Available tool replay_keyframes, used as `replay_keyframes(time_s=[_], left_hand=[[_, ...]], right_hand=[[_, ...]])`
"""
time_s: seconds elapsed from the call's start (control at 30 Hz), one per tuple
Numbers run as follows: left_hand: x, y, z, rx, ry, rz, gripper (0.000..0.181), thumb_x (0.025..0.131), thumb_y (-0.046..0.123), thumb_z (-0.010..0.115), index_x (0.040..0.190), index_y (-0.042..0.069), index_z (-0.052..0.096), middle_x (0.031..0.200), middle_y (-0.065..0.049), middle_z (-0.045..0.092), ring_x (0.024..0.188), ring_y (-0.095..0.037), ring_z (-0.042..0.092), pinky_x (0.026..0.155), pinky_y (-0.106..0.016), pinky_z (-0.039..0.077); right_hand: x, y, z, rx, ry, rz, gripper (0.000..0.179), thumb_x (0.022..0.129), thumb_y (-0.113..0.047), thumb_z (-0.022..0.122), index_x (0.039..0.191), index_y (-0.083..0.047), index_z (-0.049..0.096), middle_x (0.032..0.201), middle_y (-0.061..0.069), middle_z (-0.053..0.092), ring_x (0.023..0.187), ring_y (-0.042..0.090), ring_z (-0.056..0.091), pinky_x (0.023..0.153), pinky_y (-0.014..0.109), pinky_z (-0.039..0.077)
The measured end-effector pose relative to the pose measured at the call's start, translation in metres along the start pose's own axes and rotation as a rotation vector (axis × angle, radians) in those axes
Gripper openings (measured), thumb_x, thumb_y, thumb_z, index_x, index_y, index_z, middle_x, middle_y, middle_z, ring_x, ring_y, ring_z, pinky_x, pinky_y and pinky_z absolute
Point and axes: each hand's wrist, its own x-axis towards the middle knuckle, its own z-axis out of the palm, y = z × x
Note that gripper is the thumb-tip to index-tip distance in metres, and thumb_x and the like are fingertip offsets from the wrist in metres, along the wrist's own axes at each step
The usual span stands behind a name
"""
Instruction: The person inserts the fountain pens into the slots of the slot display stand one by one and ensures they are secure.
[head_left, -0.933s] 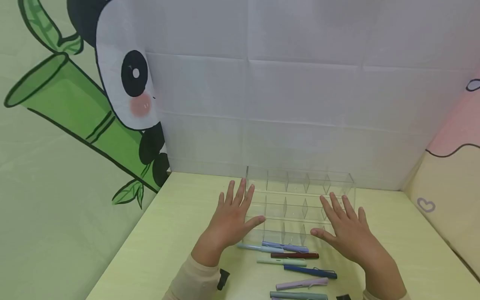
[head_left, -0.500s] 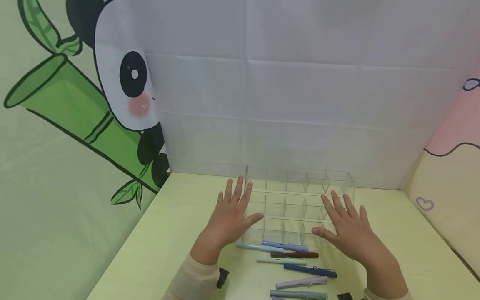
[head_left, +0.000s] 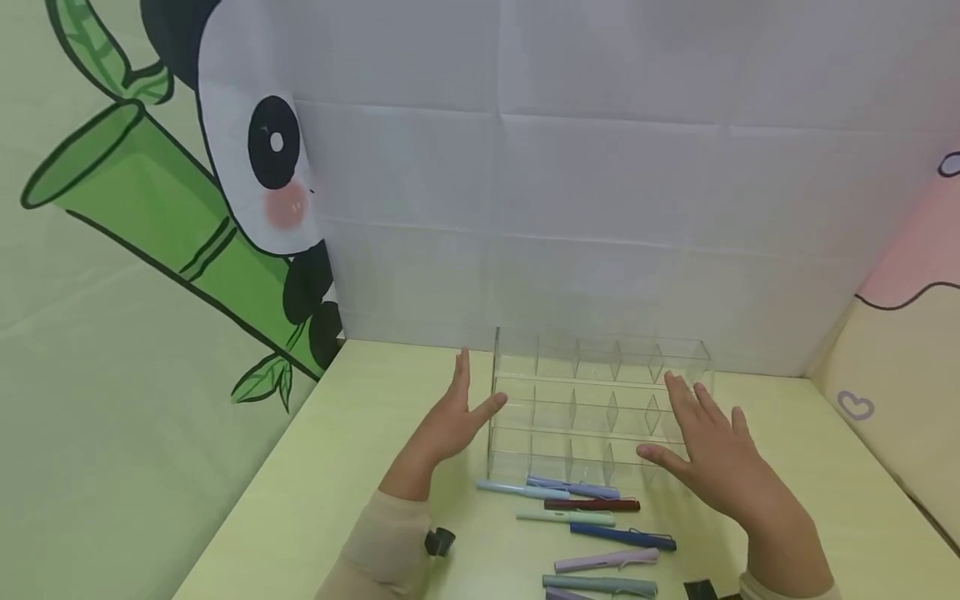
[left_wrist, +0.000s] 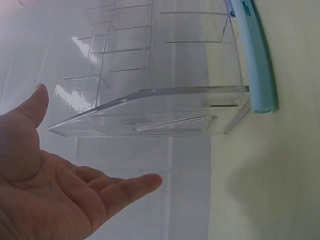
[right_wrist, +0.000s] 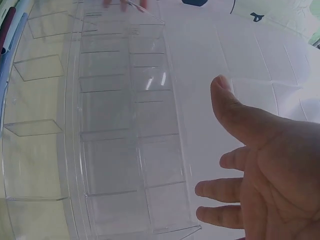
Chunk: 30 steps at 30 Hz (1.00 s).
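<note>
A clear acrylic organizer [head_left: 555,414] with tiers of small compartments stands at the back of the table. My left hand [head_left: 448,423] hovers by its left side, fingers straight and thumb out. In the left wrist view, a gap separates that hand from the organizer's side panel [left_wrist: 170,112]. By the right end my right hand [head_left: 716,462] is raised, fingers extended, holding nothing. Several pens lie before the organizer: light blue [head_left: 522,489], periwinkle [head_left: 577,487], dark red [head_left: 592,505], mint green [head_left: 566,517], navy [head_left: 622,536], lilac [head_left: 606,560] and grey-green [head_left: 600,585].
A purple pen [head_left: 567,594] is cut off by the bottom edge of the head view. Behind the pale yellow table [head_left: 360,417] hangs a whitish sheet [head_left: 600,183]. A panda-and-bamboo printed wall [head_left: 172,208] bounds the left side, and a printed wall [head_left: 915,358] the right.
Both hands have turned from palms down toward palms facing each other. They have spread slightly apart, the left moving left and the right moving right. The pens and organizer stay put.
</note>
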Motion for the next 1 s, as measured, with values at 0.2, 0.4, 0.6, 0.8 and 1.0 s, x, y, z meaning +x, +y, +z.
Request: replay_keyframes(time_s=[0.2, 0.4, 0.6, 0.8, 1.0], left_hand=[[0.009, -0.014, 0.009, -0.110, -0.160, -0.037, 0.099, 0.090, 0.066, 0.055, 0.156, 0.035, -0.011, 0.165, -0.006, 0.012, 0.148, -0.031, 0.028, 0.114, -0.058, 0.028], [0.009, -0.017, 0.011, -0.156, -0.206, -0.040, 0.075, 0.100, 0.044, 0.054, 0.157, 0.039, 0.005, 0.164, 0.001, 0.018, 0.140, -0.028, 0.042, 0.098, -0.048, 0.050], [0.013, -0.011, 0.013, -0.147, -0.179, -0.006, 0.066, 0.101, 0.040, 0.053, 0.154, 0.046, 0.013, 0.162, -0.002, 0.026, 0.135, -0.030, 0.049, 0.086, -0.039, 0.057], [0.018, -0.007, 0.018, -0.159, -0.168, -0.029, 0.066, 0.101, 0.039, 0.054, 0.153, 0.049, 0.014, 0.162, 0.002, 0.025, 0.136, -0.031, 0.047, 0.087, -0.040, 0.057], [0.021, -0.004, 0.023, -0.169, -0.158, -0.033, 0.067, 0.101, 0.035, 0.055, 0.153, 0.049, 0.015, 0.161, 0.001, 0.026, 0.138, -0.031, 0.044, 0.086, -0.040, 0.057]], right_hand=[[-0.005, 0.009, -0.010, 0.047, -0.022, 0.037, 0.105, 0.090, -0.068, 0.051, 0.157, -0.020, -0.014, 0.158, 0.028, 0.022, 0.141, 0.053, 0.024, 0.107, 0.071, 0.023], [-0.010, 0.009, -0.011, 0.061, -0.050, 0.074, 0.087, 0.093, -0.065, 0.049, 0.158, -0.018, 0.016, 0.151, 0.017, 0.043, 0.128, 0.044, 0.050, 0.092, 0.063, 0.044], [0.002, 0.014, -0.004, 0.086, -0.260, 0.100, 0.054, 0.092, -0.052, 0.062, 0.126, -0.011, 0.057, 0.111, 0.006, 0.068, 0.097, 0.023, 0.066, 0.080, 0.048, 0.052], [0.021, 0.014, 0.020, 0.042, -0.387, 0.091, 0.029, 0.087, -0.028, 0.073, 0.111, -0.012, 0.069, 0.099, 0.000, 0.069, 0.089, 0.019, 0.063, 0.076, 0.044, 0.053], [0.031, 0.012, 0.045, -0.080, -0.413, 0.067, 0.033, 0.081, -0.021, 0.079, 0.110, -0.008, 0.069, 0.108, 0.008, 0.070, 0.092, 0.029, 0.066, 0.077, 0.049, 0.053]])
